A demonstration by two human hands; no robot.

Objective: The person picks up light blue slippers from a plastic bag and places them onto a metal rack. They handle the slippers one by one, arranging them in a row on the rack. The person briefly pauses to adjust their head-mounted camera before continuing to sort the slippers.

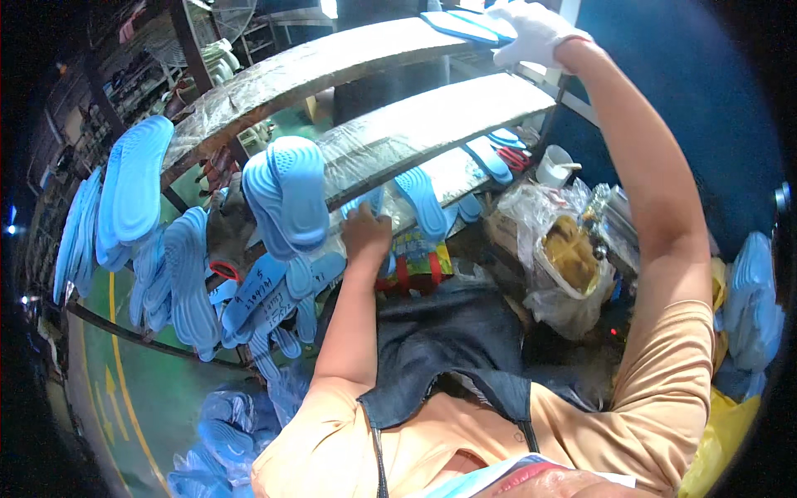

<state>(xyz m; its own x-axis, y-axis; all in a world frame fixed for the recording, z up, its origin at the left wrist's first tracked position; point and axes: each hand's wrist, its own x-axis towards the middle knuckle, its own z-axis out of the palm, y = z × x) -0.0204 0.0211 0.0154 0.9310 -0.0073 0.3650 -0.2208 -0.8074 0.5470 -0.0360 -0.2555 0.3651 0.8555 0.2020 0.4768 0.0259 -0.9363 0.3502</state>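
High at the upper right, my right hand (538, 36) wears a white glove. Its fingers and thumb close round the ends of blue insoles (462, 26) lying on the top shelf board. My bare left hand (367, 232) is lower, near the middle, with curled fingers on a light-blue insole (365, 201) at the lower shelf; its fingertips are partly hidden. Right of that hand, a ribbed blue insole (422, 199) hangs over the board's edge. To its left, a pair of dotted blue insoles (300, 195) overhangs the middle board.
Plastic-wrapped shelf boards (440, 112) cross ahead in tiers. More insoles (137, 183) stack at the left, some with handwriting (264, 300). A plastic-lined container (573, 257) with yellowish contents and a white cup (554, 166) stand at the right. Bagged insoles (228, 432) lie low at left.
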